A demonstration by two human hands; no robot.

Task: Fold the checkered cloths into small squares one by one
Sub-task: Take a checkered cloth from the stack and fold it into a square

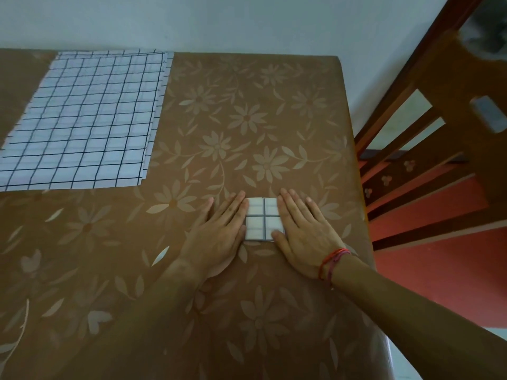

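Two hands lie flat on either side of one small folded checkered cloth [262, 219], which sits on the tabletop [247, 119] close to the person and toward the right edge. The folded cloth is nearly square, a little longer from near to far than across, and its sides run roughly parallel with the tabletop's right edge. Its top face shows four white checks split by a dark cross.

The left hand [219, 231] rests palm down with its fingers straight and held together, pointing away from the person. Its inner side touches the cloth's left edge. The right hand [304, 234] lies the same way, fingers straight and close together. It covers the cloth's right edge, and its thumb sits on the near right corner. Neither hand curls around anything. A red thread bracelet [332, 263] circles the right wrist.

Well apart from them, at the far left of the tabletop, lies a stack of unfolded checkered cloths [82, 119]. They are spread flat with their edges slightly offset, and the long axis runs from near to far. How many are in the stack cannot be told.

The tabletop carries a brown covering with pale flowers. To its right stand a wooden chair [439, 127] and a red floor [439, 270].
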